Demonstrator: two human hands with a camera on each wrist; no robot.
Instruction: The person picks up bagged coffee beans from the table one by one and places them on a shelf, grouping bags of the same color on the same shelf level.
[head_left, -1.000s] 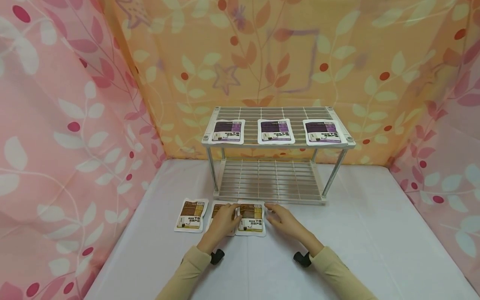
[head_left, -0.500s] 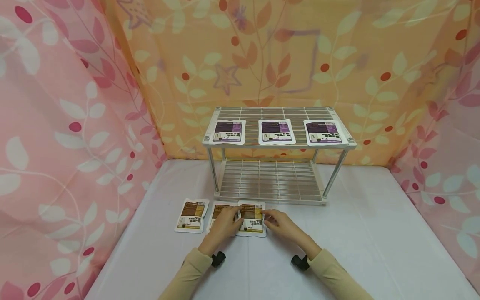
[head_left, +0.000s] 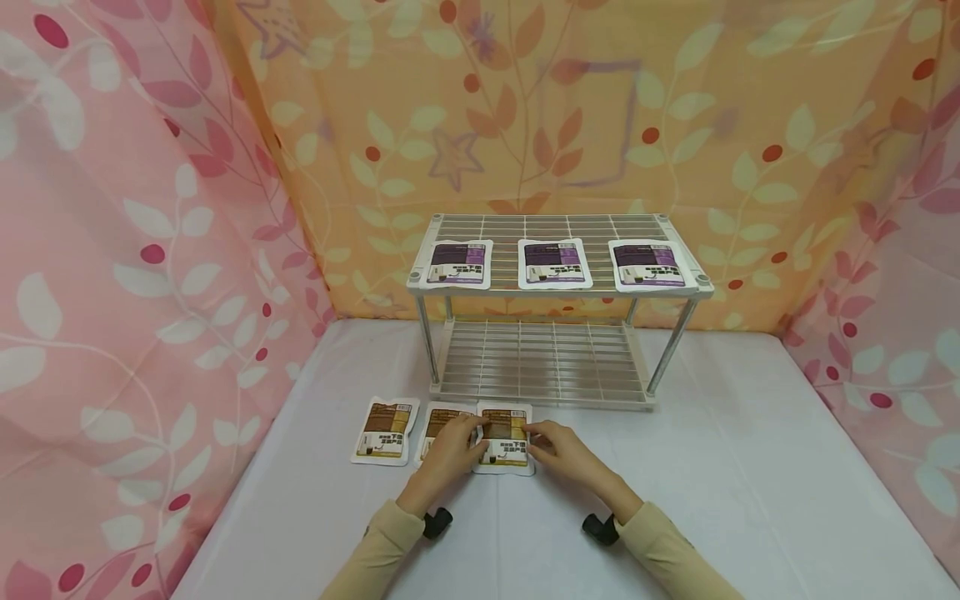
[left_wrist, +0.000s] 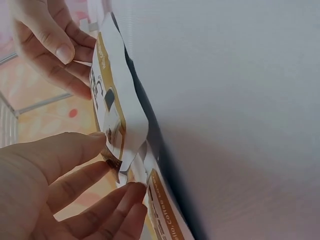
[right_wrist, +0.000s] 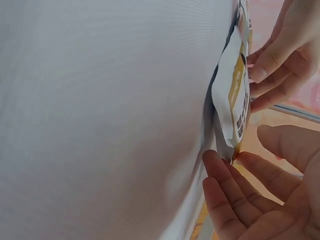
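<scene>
A white pouch with a brown and gold label [head_left: 504,439] lies in front of the rack, between both hands. My left hand [head_left: 447,452] pinches its left edge, thumb [left_wrist: 97,142] on the printed face and forefinger at the corner. On the other side, my right hand [head_left: 567,454] touches the right edge with extended fingertips [right_wrist: 242,156], while its thumb stands off the pouch. A second brown pouch [head_left: 437,422] lies partly under my left hand; its label reads "Coffee" in the left wrist view. Farther left lies a third brown pouch [head_left: 385,431].
A two-tier wire rack [head_left: 540,392] stands behind the pouches. Its upper shelf carries three purple-labelled pouches, at left [head_left: 460,264], middle [head_left: 555,264] and right [head_left: 649,265]. Patterned cloth [head_left: 360,208] encloses the white-covered table [head_left: 750,458].
My right hand has moved left onto the pouch's right edge. My left hand stays at its left edge, and the pouches on the rack have not moved.
</scene>
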